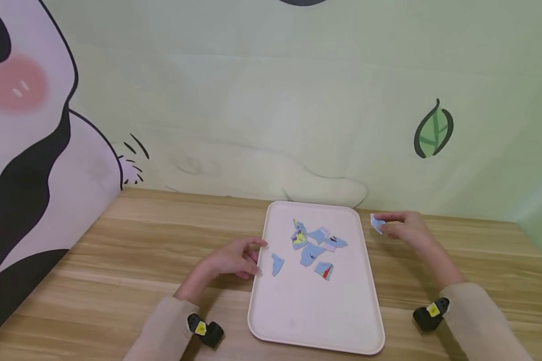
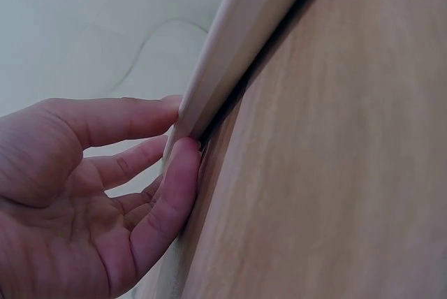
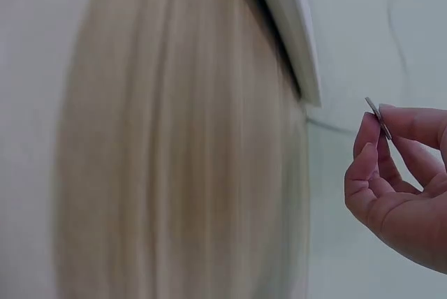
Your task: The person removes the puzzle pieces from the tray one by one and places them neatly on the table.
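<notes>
a white tray [image 1: 316, 316] lies on a wooden table [image 1: 117, 281]. between nine and ten o'clock, the left hand [image 1: 235, 256] touches its rim. toward two o'clock, apart from the tray, the right hand [image 1: 405, 229] pinches a small blue-and-white piece [image 1: 377, 224]. on the tray sits a bunch of flat pieces [image 1: 311, 254]: a yellow-marked piece [image 1: 300, 239] at ten, a red-marked piece [image 1: 322, 271] at five, a plain blue piece [image 1: 277, 263] apart toward eight.
</notes>
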The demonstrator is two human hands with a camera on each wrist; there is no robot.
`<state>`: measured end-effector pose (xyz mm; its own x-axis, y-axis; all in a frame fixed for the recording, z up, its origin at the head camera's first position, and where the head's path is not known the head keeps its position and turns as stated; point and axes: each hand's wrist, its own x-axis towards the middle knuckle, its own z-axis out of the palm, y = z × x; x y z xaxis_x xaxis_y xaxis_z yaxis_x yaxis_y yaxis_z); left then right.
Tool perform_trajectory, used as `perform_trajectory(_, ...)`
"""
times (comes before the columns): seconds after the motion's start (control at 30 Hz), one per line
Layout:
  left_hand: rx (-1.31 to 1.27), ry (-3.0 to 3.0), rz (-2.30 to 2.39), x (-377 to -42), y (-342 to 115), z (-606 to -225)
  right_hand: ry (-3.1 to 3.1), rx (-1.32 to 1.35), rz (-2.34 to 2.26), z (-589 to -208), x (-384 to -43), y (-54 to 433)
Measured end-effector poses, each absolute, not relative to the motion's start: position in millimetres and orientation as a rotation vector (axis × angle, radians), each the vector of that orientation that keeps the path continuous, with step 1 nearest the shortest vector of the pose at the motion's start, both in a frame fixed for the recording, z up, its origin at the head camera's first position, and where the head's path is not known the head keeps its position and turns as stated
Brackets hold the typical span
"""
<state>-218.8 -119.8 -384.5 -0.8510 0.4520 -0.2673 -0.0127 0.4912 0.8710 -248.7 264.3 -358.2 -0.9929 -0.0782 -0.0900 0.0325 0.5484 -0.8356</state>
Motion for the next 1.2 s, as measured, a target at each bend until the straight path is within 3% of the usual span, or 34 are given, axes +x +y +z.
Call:
perform_trajectory(0.57,0.369,2.271,1.334,-218,-121,-386,2.744,-0.044,-1.251,-375,-275,273)
perform_trajectory(1.2,0.347,2.292,1.325,-218,-119,-386,2.825,-0.049,-1.034,-376,-281,271)
